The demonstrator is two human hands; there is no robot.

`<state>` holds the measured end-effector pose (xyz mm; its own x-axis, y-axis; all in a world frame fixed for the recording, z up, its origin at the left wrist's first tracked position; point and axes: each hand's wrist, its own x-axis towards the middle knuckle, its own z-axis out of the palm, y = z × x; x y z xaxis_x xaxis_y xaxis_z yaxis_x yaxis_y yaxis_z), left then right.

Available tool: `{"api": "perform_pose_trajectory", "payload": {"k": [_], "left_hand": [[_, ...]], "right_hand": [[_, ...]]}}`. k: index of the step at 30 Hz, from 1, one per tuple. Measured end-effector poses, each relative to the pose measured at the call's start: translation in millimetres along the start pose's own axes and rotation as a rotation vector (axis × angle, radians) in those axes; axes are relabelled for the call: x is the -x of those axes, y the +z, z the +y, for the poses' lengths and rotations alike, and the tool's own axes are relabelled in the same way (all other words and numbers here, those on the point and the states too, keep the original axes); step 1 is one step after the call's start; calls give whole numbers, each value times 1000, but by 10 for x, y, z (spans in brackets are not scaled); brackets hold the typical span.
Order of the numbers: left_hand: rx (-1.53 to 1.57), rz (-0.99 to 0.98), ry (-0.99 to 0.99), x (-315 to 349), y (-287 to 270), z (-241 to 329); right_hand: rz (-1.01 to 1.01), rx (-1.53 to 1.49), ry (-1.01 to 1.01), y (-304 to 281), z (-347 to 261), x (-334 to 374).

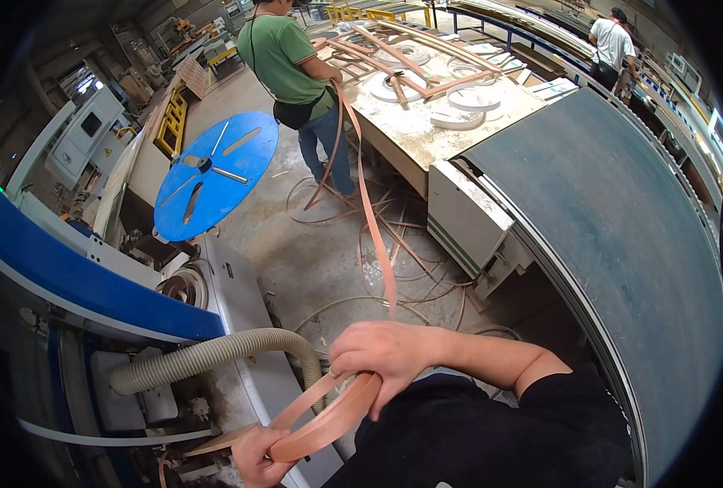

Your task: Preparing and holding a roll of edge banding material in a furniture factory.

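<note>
A coil of pinkish-brown edge banding (pixel 329 429) is held between my two hands in front of my body. My left hand (pixel 257 457) is closed round the coil's near left side. At the coil's far right side, my right hand (pixel 384 355) grips it with the thumb on the near face and the fingers curled over. From beyond my right hand a long loose strip of the banding (pixel 371 213) runs up and away to a person in a green shirt (pixel 284 58), whose hands hold it at waist height. Parts of the coil are hidden under my fingers.
Several loose strips (pixel 398 236) lie tangled on the floor. To the left are a blue slotted disc (pixel 215 175), a machine and a ribbed hose (pixel 223 351). A dark conveyor belt (pixel 597 211) runs along the right. The worktable (pixel 426 134) carries strips, rings and a hammer (pixel 399 89).
</note>
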<state>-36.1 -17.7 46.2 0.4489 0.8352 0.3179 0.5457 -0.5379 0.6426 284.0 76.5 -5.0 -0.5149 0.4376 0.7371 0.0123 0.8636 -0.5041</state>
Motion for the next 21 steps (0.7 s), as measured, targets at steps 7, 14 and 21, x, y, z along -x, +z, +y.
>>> {"api": "perform_pose_trajectory", "payload": {"k": [7,14,21], "left_hand": [[47,-70,164,-23,-56,-44],[-36,-196,-100,-43,-70,-20],[-55,-214,-53,-321,453,222]], "right_hand": [[-248,-239,181,106,16,134],[-407,-256,334,14,-130,6],[-513,55,379,80,-204,-10]]}}
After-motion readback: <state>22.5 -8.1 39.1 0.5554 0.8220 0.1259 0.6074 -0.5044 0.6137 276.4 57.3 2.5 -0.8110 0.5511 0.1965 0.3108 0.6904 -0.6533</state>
